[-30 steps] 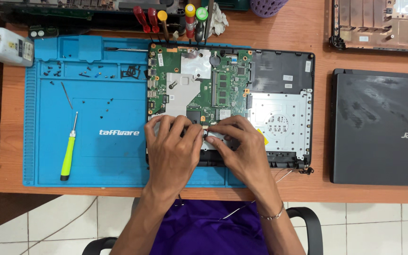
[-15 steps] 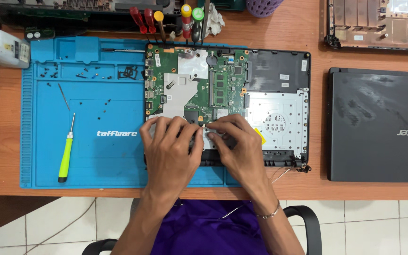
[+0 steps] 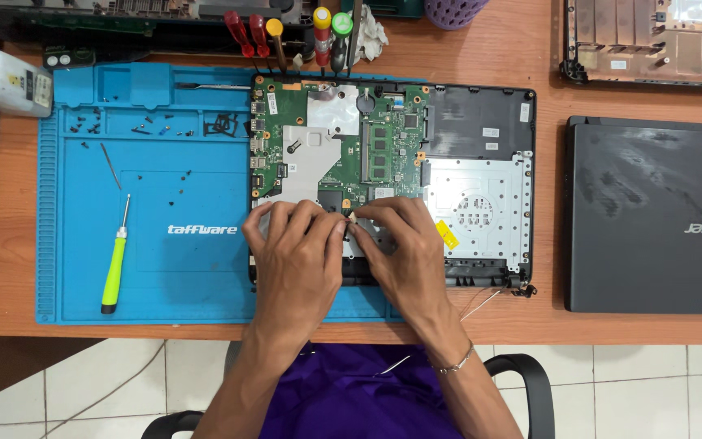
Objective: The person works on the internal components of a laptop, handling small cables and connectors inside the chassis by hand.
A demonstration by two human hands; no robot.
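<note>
— Right, head view, centre of the frame first: what?

— Opened laptop base point(image 3: 481, 138) lying on a blue work mat point(image 3: 164, 268), green motherboard point(image 3: 383, 138) exposed in its upper left part, silver metal plate point(image 3: 481, 203) to the right of that.

— And the hands?

— Both down on the lower edge of the board, side by side, touching at the fingertips. Left hand point(image 3: 298, 248) laid flat with fingers curled onto the board. Right hand point(image 3: 400, 244) with fingertips pinched together on a small pale part point(image 3: 353, 217) just below the black chip; pinch closed on it. Left hand's hold: cannot tell, fingers bent but nothing seen between them.

— Left of the frame?

— Green-handled screwdriver point(image 3: 114, 272) lying on the mat, well apart from the hands, tip pointing up. Small dark screws point(image 3: 136, 128) scattered along the mat's upper trays. White bottle point(image 3: 2, 81) in the upper left corner, on the wooden bench point(image 3: 546, 317).

— Top edge?

— Row of screwdrivers with red, yellow and green handles point(image 3: 318, 32) just above the board.

— Right side?

— Closed dark laptop point(image 3: 652, 215) flat on the bench, apart from the open one. Brown stripped casing point(image 3: 652, 41) in the upper right corner.

— Bottom of the frame?

— Purple clothing point(image 3: 351, 398), thin bracelet point(image 3: 452, 366) on the right wrist, black chair arms on either side, tiled floor beneath.
</note>
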